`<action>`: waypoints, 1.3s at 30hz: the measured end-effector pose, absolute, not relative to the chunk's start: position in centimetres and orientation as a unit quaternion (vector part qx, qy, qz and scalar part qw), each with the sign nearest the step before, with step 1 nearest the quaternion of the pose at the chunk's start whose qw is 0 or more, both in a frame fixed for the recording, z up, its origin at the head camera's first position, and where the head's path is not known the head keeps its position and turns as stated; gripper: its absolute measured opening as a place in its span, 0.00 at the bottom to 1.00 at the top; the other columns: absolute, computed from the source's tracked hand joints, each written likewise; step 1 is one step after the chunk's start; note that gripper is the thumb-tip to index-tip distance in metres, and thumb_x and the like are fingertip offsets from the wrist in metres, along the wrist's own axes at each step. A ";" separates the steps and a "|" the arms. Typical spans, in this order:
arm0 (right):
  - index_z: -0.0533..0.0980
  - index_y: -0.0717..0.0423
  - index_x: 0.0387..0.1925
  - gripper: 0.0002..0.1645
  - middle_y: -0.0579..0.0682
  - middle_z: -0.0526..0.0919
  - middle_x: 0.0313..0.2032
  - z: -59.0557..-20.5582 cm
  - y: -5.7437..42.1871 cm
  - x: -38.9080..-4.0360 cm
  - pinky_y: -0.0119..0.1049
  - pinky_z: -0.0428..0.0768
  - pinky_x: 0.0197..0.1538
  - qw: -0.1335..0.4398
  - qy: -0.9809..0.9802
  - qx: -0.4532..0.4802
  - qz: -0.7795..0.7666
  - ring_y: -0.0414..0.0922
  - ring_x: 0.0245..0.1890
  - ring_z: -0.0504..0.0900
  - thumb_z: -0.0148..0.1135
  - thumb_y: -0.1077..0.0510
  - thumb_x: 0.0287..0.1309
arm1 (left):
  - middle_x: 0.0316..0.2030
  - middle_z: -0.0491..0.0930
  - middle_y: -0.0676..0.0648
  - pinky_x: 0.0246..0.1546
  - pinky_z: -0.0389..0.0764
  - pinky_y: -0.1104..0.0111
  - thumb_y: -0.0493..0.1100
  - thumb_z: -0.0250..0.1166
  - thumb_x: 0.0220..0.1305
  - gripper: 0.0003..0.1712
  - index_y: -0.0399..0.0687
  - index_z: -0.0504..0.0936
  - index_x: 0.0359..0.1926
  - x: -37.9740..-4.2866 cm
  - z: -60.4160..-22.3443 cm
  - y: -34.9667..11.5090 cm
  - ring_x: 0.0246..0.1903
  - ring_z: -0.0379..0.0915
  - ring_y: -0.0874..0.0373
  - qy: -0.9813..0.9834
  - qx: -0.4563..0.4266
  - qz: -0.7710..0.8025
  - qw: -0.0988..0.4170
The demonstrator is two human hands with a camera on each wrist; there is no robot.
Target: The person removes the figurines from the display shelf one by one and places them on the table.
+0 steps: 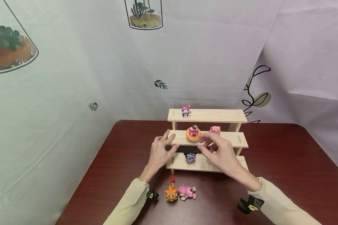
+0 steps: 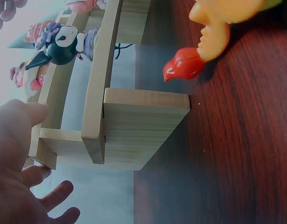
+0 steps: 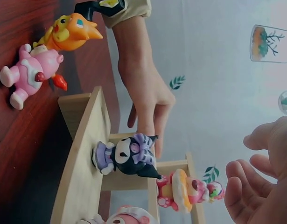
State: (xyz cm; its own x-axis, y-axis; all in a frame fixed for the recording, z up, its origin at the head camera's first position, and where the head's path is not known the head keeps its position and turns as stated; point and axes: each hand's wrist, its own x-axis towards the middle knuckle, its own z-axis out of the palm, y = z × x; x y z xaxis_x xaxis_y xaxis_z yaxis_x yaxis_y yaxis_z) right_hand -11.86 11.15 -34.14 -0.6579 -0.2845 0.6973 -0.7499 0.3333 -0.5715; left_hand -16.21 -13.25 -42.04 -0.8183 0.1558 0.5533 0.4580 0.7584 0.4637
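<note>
My left hand [image 1: 159, 151] touches the left end of the middle tier of a wooden three-tier display stand [image 1: 183, 168], its fingers spread and fairly straight. Near the front of that tier, my right hand [image 1: 223, 156] hovers with bent fingers and holds nothing. Just beyond its fingertips sits a pink bear figurine with an orange ring [image 1: 193, 134]. A pink figurine [image 1: 215, 130] stands to the right, partly hidden. On the bottom tier is a black-and-purple figurine [image 1: 190, 158]; another pale pink figurine [image 3: 127, 217] there is mostly covered by my right hand in the head view.
A small pink-hooded figurine [image 1: 185, 111] stands on the top tier's left part. In front of the stand, an orange figurine with a red-tipped tail [image 1: 171, 193] and a pink figurine [image 1: 186, 192] lie on the dark red table [image 1: 284, 165]. A printed cloth [image 1: 205, 62] hangs behind.
</note>
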 end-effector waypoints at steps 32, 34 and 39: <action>0.81 0.63 0.44 0.16 0.47 0.85 0.32 -31.5 11.1 -14.6 0.32 0.78 0.28 0.254 -0.801 0.313 0.443 0.40 0.28 0.80 0.72 0.72 0.51 | 0.65 0.72 0.38 0.51 0.70 0.40 0.49 0.71 0.61 0.27 0.45 0.83 0.60 -15.9 -41.7 -13.2 0.50 0.73 0.33 -0.904 -0.168 -0.306 0.248; 0.81 0.62 0.43 0.16 0.47 0.85 0.31 -31.3 11.0 -14.8 0.33 0.78 0.29 0.250 -0.804 0.310 0.442 0.40 0.28 0.80 0.72 0.72 0.51 | 0.65 0.72 0.38 0.51 0.70 0.40 0.49 0.71 0.61 0.27 0.45 0.83 0.60 -15.9 -41.7 -13.2 0.50 0.73 0.33 -0.904 -0.168 -0.307 0.248; 0.81 0.62 0.44 0.16 0.47 0.85 0.32 -30.9 11.0 -15.2 0.35 0.77 0.30 0.234 -0.812 0.302 0.441 0.40 0.29 0.81 0.71 0.72 0.52 | 0.66 0.72 0.39 0.51 0.70 0.40 0.50 0.71 0.61 0.27 0.45 0.83 0.60 -16.0 -41.8 -13.2 0.50 0.73 0.34 -0.904 -0.166 -0.306 0.246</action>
